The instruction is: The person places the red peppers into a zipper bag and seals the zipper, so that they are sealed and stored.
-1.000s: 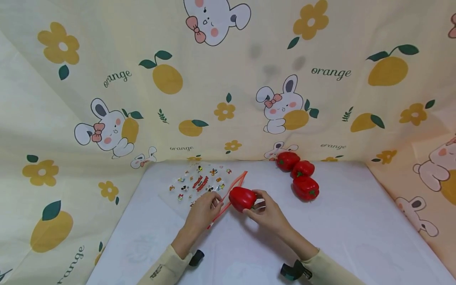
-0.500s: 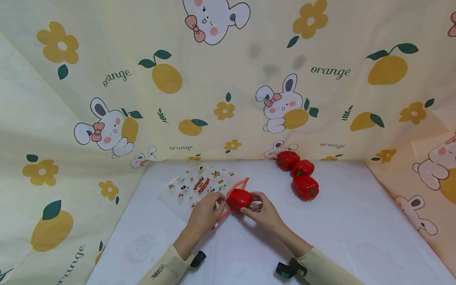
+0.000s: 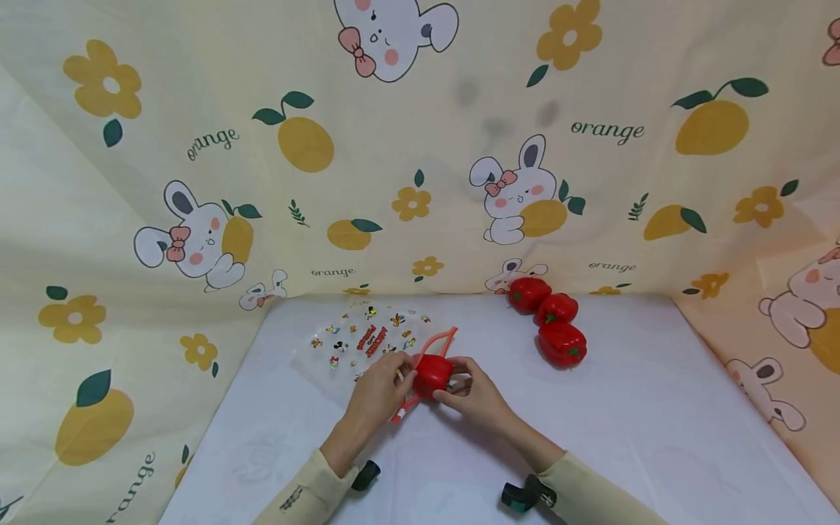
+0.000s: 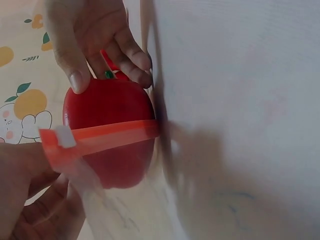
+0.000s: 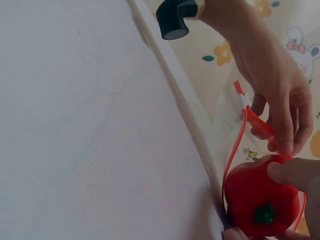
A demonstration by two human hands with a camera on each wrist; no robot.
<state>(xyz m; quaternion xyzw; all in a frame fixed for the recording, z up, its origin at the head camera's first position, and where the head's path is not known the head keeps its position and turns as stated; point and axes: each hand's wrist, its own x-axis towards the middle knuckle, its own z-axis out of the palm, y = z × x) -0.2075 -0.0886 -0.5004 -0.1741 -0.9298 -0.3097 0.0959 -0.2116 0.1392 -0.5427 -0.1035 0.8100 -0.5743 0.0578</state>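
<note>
- The left hand (image 3: 380, 383) pinches the red edge (image 3: 438, 337) of a clear bag (image 3: 335, 346) between its thumb and fingers.
- The right hand (image 3: 475, 394) holds a red pepper (image 3: 432, 376), with its thumb on one side and its fingers on the other. The gap between them is as wide as the pepper.
- The red pepper is between the two hands, just beside the left hand's fingertips. Its green stem (image 5: 264, 214) points back to the right hand.
- The pepper is part way in the bag. The red edge goes around it, and the end away from the right hand shows through the plastic.
- A white slider (image 4: 65, 136) sits on the red edge, near the left hand.
- The bag lies flat past the left hand and to its left. It has little cartoon pictures and red words on it.
- Three more red peppers (image 3: 562, 345) sit in a bunch past the right hand and to its right.
- Both hands are over a white table (image 3: 623, 437). Far past them hangs a cloth (image 3: 453, 226) with bunnies, flowers and oranges.
</note>
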